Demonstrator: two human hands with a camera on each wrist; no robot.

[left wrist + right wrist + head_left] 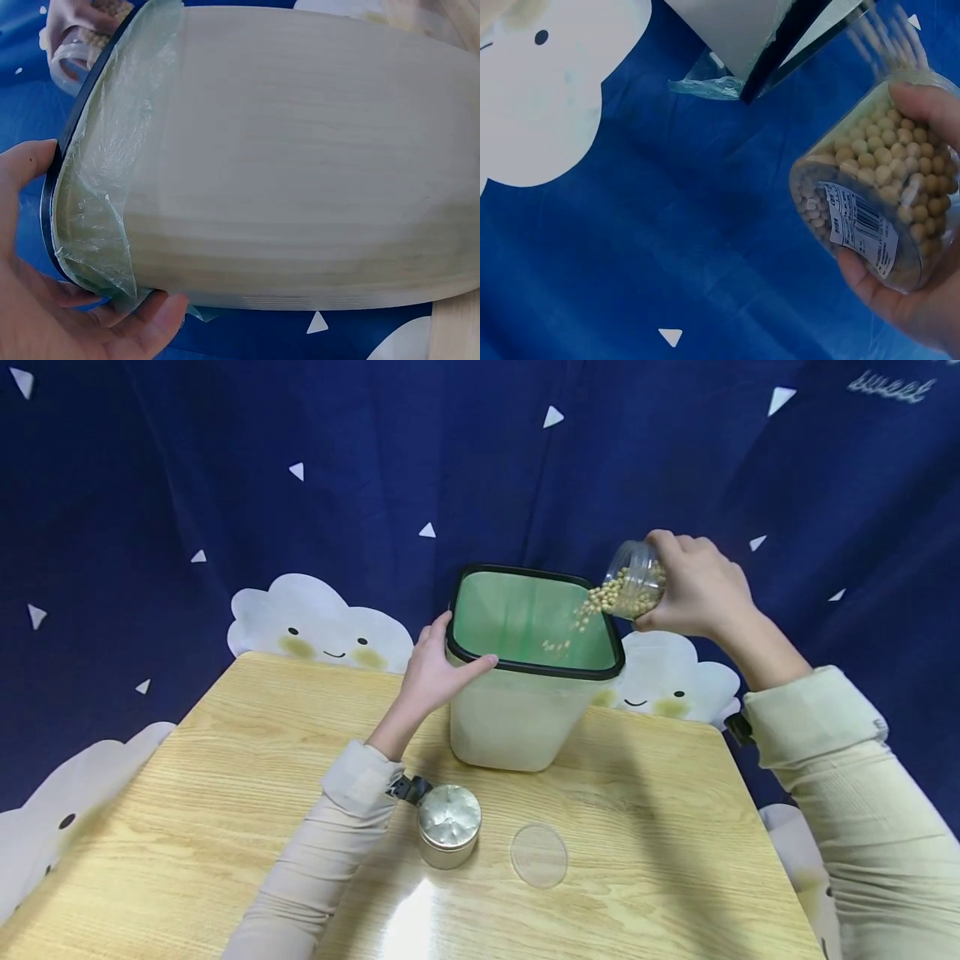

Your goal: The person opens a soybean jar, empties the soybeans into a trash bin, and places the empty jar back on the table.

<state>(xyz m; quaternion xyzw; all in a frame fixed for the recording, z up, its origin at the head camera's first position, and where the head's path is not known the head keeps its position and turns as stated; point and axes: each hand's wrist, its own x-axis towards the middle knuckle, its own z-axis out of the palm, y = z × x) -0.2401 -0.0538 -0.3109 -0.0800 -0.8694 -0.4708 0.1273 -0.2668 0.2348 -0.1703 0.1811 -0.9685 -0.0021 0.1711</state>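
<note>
In the head view my right hand (701,585) grips a clear plastic jar (636,578) tipped on its side. Soybeans (600,600) spill from its mouth and fall into a trash bin (517,718) with a black rim and green bag lining. The right wrist view shows soybeans (889,154) still in the jar, and a barcode label (861,229) on its base. My left hand (435,668) holds the bin at its left front corner, thumb over the rim. Up close, in the left wrist view, the green bag (105,180) folds over the bin's edge.
A silver-topped can (448,827) stands on the wooden table (285,760) near my left forearm. Right of it lies a clear round lid (538,855). Behind the table hangs a dark blue curtain (360,485) with white triangles and cloud shapes.
</note>
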